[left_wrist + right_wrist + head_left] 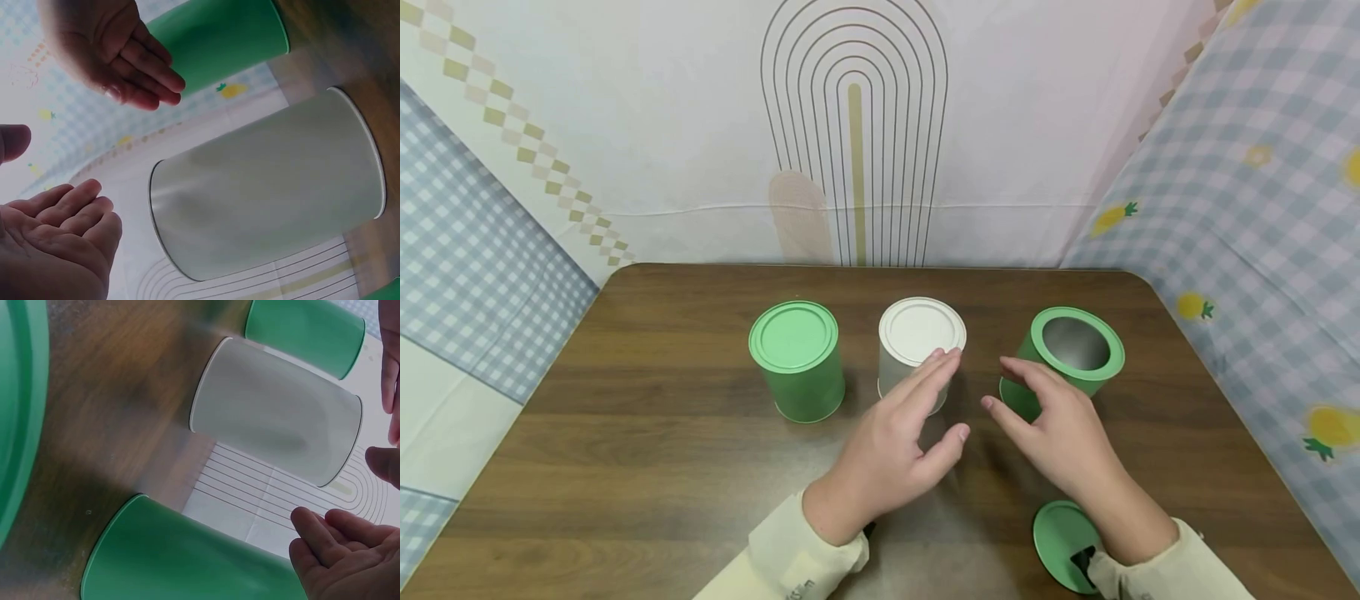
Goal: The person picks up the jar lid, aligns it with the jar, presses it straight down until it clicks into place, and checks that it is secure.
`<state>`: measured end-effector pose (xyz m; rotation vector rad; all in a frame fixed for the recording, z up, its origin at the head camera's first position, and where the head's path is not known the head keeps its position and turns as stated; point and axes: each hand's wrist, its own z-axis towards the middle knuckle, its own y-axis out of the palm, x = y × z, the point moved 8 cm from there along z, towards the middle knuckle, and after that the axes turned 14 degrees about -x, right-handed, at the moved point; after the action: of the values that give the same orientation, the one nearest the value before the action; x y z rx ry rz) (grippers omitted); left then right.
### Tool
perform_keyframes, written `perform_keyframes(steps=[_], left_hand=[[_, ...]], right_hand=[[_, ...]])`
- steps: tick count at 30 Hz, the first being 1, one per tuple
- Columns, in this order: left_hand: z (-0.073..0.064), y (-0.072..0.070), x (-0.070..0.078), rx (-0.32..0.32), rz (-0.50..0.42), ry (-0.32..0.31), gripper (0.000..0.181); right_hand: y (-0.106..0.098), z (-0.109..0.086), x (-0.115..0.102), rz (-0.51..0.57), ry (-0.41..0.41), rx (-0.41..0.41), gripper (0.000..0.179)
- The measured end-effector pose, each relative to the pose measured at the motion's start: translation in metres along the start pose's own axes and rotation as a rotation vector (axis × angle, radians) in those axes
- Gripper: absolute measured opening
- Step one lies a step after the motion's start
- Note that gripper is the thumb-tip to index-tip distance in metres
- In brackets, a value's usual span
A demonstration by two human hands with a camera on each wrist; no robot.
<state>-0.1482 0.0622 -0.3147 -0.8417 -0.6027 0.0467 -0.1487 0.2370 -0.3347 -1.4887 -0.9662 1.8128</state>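
Three cans stand in a row on the table. On the left is a green can [805, 387] with its lid on. The white can [921, 329] in the middle is also lidded, and in the left wrist view its pale side [269, 187] fills the centre. The right-hand green can [1017, 404] is uncovered, its dark grey inside showing. My left hand [891, 450] hovers in front of the white can, fingers extended and thumb apart. Just before the uncovered can, my right hand [1067, 433] hangs with loosely bent fingers. Neither hand holds anything.
A round green lid [1058, 542] lies on the brown wooden table [625, 467] near its front, partly hidden under my right wrist. Behind the table hangs a white cloth [700, 125] with arch lines. Checked fabric [1247, 217] covers the right side.
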Motion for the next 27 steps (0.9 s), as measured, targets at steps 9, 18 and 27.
perform_keyframes(steps=[9, 18, 27], left_hand=[[-0.001, 0.017, 0.000, -0.103, -0.012, -0.029, 0.066], [-0.002, 0.032, -0.008, -0.197, -0.027, -0.101, 0.065], [-0.003, 0.054, -0.005, -0.353, 0.013, -0.128, 0.065]], right_hand=[[0.001, -0.016, 0.000, -0.018, -0.021, 0.011, 0.051], [-0.002, -0.035, -0.005, -0.044, -0.039, 0.015, 0.052], [0.005, -0.053, 0.003, -0.021, 0.009, -0.007, 0.052]])
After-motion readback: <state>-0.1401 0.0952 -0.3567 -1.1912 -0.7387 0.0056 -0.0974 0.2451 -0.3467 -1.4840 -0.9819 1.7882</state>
